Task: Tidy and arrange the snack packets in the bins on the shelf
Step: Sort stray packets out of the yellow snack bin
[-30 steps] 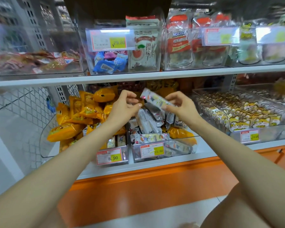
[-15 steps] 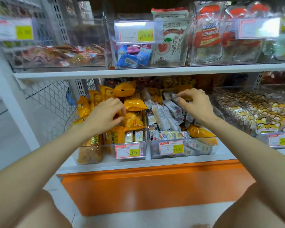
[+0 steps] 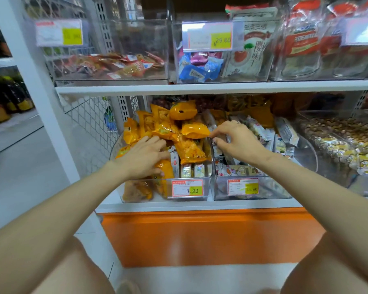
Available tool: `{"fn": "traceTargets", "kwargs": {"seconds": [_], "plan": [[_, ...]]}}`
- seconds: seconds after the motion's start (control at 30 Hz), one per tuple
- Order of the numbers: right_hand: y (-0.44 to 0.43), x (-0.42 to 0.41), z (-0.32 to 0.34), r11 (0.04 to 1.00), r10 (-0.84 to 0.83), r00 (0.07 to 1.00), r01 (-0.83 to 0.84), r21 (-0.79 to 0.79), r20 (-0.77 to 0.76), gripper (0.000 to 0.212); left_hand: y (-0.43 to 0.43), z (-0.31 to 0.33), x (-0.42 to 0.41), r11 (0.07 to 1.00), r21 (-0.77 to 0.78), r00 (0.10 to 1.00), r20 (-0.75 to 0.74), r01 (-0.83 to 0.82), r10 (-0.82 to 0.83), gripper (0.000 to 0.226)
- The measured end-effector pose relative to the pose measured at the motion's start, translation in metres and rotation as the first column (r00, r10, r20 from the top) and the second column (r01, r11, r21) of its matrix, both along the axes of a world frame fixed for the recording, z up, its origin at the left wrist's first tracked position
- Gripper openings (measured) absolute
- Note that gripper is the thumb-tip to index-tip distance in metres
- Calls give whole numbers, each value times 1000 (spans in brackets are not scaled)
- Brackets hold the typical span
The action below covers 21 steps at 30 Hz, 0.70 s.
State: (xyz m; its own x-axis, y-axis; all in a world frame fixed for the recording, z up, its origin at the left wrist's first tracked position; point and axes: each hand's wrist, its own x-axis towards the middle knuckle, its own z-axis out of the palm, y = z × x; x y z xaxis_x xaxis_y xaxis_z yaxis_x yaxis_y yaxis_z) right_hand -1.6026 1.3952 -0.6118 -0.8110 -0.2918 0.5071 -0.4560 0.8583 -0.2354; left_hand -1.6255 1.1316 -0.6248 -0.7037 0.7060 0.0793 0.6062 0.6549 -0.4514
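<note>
Lower shelf (image 3: 157,205): left hand (image 3: 142,158) spread on orange packets (image 3: 190,150), upended, leaning back; right hand (image 3: 238,143) pinches pale packet (image 3: 218,150)

**user1:** anyone catch what the person's wearing? i just see two arms (image 3: 72,200), bare right down to the frame edge

**user2:** thin ring (image 3: 238,122) on a finger of the right hand (image 3: 236,141), that's the only item i can spot. bare legs (image 3: 68,264) at the bottom too
</note>
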Motion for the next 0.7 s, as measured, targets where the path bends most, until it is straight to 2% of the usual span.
{"fn": "traceTargets", "kwargs": {"seconds": [0.2, 0.3, 0.37, 0.43, 0.5, 0.57, 0.7], "plan": [[-13, -4, 0, 999, 46, 999, -45, 29, -25, 16, -14, 6, 6, 1000, 5, 999, 33, 22, -22, 48], [-21, -3, 1, 994, 79, 996, -76, 84, -39, 17, -19, 7, 6, 998, -51, 1000, 19, 20, -19, 50], [-25, -3, 0, 988, 104, 993, -96, 123, -61, 17, -20, 8, 3, 997, -71, 998, 60, 4, 0, 46], [-29, -3, -1, 983, 112, 991, -100, 152, -69, 17, -21, 8, 1, 1000, -20, 990, 141, -18, 21, 41], [-33, -4, -2, 980, 112, 992, -100, 173, -61, 18, -22, 7, 2, 994, 100, 975, 222, -49, 26, 42], [-37, -5, -3, 977, 128, 990, -117, 180, -55, 19, -24, 6, 4, 981, 187, 977, 214, -45, 4, 44], [-50, -7, -8, 959, 176, 984, -169, 226, -11, 19, -32, -1, 4, 973, 219, 984, 173, -69, 30, 55]]}}
